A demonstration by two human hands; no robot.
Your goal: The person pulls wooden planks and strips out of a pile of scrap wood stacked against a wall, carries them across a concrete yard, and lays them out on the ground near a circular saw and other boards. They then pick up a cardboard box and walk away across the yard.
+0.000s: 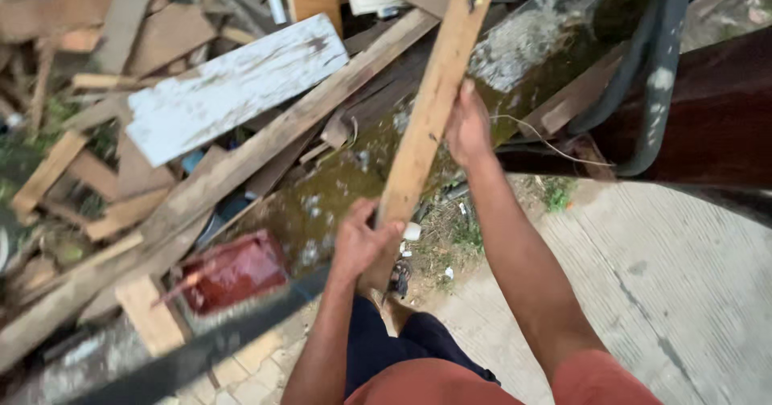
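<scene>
Both hands are gripping one long plank [430, 103] of bare, weathered wood that is running steeply up and away from the person, its top going out past the upper edge of the view. The left hand [362, 240] is closing round the plank near its lower end, thumb lying across the near face and fingers wrapping behind it, so the wood is rising straight out of this hand. The right hand [466, 127] is sitting higher up, well apart from the left, and is clasping the plank's right edge; its fingers are curling round to the far side, where they are hidden, and the plank is lying just left of its palm. A dark knot or nail hole is showing on the plank far above the right hand. Left of both hands a heap of scrap timber is lying, with a white board [233, 87] with peeling paint on top and a long beam [241, 164] slanting under it. Below and left of the left hand a red box [237, 270] is resting among the scraps. Right of the right hand a dark hose [655, 75] is hanging over a mossy wall [531, 51], and under the right forearm a concrete floor [683, 292] is spreading out.
</scene>
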